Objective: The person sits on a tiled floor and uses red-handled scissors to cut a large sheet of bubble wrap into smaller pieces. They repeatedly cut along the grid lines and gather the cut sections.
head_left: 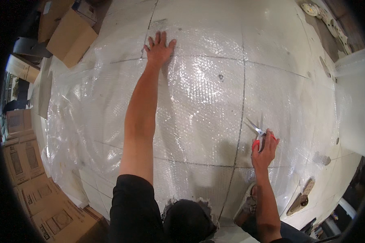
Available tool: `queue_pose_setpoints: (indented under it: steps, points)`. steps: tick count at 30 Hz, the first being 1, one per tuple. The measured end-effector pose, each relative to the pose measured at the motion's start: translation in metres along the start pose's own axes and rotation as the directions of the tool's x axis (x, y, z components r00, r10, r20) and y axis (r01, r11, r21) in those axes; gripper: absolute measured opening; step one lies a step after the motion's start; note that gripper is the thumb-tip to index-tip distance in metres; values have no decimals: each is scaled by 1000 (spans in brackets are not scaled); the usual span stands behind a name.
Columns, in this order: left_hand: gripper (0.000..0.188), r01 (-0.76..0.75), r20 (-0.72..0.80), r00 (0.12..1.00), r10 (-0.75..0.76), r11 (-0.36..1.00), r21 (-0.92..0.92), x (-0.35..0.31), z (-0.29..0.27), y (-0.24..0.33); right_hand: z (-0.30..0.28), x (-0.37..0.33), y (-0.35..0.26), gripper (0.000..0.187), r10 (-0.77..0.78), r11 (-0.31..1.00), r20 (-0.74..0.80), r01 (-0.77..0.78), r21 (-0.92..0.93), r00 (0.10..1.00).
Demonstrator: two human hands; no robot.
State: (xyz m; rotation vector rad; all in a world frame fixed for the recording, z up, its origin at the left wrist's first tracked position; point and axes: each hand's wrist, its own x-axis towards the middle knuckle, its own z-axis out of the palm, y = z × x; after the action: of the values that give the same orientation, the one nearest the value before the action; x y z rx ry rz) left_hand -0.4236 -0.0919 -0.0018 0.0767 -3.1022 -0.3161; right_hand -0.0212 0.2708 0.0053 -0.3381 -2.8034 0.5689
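Observation:
A large clear sheet of bubble wrap (198, 93) lies spread over the pale tiled floor. My left hand (159, 48) is stretched far forward, palm down with fingers spread, pressing on the sheet's far part. My right hand (265, 149) is low at the right and grips red-handled scissors (256, 131), whose blades stand apart and point up and left over the sheet.
Flattened and folded cardboard boxes (71, 36) lie at the upper left, more printed boxes (32, 178) stack along the left edge. A tape dispenser (300, 198) lies at the lower right. A white roll (355, 77) stands at the right. My knee and shoe (247, 204) are below.

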Motion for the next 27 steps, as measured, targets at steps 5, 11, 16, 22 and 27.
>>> queue_pose_setpoints:
  steps: [5, 11, 16, 22, 27]
  points:
    - [79, -64, -185, 981, 63, 998, 1, -23, -20, -9, 10, -1, -5, 63, -28, 999, -26, 29, 40, 999]
    - [44, -467, -171, 884, 435, 834, -295, -251, -36, 7, -2, 4, 4, 57, 25, 1000, -32, -24, 20, 999]
    - [30, -436, 69, 825, 562, 709, -554, -506, -62, -26, -32, -1, -23, 55, 110, 961, 50, -120, 249, 993]
    - [27, -414, 136, 814, 565, 727, -548, -612, -55, -55, -47, -155, -136, 52, 72, 651, 750, -600, 464, 658]
    - [36, -463, 146, 755, 640, 677, -572, -603, -62, -56, -89, -263, -151, 47, -178, 524, 945, -786, 328, 275]
